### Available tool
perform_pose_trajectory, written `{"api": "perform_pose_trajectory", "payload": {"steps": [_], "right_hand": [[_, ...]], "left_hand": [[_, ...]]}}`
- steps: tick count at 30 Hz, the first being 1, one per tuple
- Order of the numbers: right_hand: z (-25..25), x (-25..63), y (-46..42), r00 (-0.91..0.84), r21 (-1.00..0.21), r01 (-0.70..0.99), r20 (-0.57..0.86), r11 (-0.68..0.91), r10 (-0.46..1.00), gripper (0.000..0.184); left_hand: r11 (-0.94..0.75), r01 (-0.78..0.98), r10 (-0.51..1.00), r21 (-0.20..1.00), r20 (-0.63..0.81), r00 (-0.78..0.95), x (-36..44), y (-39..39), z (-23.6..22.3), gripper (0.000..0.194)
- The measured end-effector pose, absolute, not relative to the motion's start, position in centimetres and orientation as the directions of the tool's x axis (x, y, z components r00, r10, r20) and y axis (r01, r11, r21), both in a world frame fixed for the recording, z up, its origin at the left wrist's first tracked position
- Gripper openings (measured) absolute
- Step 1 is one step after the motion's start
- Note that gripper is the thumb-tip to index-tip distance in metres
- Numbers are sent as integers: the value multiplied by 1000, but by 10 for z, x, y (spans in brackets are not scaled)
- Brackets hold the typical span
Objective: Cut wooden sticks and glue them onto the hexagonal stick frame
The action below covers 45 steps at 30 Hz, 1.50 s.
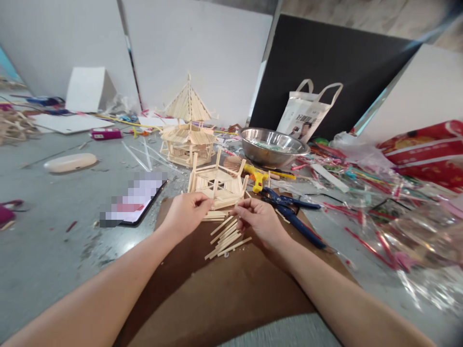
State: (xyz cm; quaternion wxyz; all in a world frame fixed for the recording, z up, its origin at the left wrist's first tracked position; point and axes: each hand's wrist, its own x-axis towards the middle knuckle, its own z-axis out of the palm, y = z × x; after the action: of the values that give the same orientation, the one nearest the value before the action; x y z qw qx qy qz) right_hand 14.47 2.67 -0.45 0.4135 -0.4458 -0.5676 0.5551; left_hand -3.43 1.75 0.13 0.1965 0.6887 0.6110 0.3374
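A six-sided frame of pale wooden sticks [231, 180], with short uprights at its corners, sits at the far end of a brown board [217, 294]. My left hand [190, 209] is closed at its near left corner, thumb against curled fingers; what is between them is hidden. Across from it, my right hand [258, 219] pinches by the near right side, and I cannot make out what its fingertips hold. Several loose cut sticks [226, 236] lie on the board below and between the hands. Behind the frame stands a small stick pavilion [190, 125] with a pointed roof.
Right of the frame lie a yellow glue gun [257, 177] and blue-handled cutters [296, 217]. A metal bowl [271, 156] and a white bag [307, 113] stand behind. Plastic scraps [408, 231] cover the right side. On the left are a phone [139, 197] and a white oval case [70, 162].
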Motion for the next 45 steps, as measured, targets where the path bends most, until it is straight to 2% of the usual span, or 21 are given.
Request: {"api": "perform_pose_trajectory", "payload": {"steps": [4, 11, 14, 18, 26, 45], "right_hand": [[-5, 144, 30, -239, -980, 188, 23, 70, 971, 16], [-6, 134, 37, -256, -892, 417, 69, 174, 964, 16], [-14, 130, 44, -207, -889, 404, 139, 214, 968, 16], [-23, 124, 47, -137, -886, 373, 240, 275, 961, 28], [-30, 114, 44, -141, -811, 447, 353, 378, 925, 47], [-32, 110, 48, -161, -767, 491, 385, 412, 909, 68]], "left_hand": [[-93, 761, 970, 642, 230, -75, -44, 26, -1, 30], [-125, 792, 985, 598, 169, 27, -41, 30, -6, 25], [-166, 811, 982, 561, 173, 81, -41, 30, -8, 27], [-185, 844, 978, 504, 175, 110, -41, 32, -9, 29], [-227, 872, 972, 433, 156, 176, -41, 36, -15, 29], [-227, 845, 973, 485, 148, 177, -40, 36, -13, 30]]}}
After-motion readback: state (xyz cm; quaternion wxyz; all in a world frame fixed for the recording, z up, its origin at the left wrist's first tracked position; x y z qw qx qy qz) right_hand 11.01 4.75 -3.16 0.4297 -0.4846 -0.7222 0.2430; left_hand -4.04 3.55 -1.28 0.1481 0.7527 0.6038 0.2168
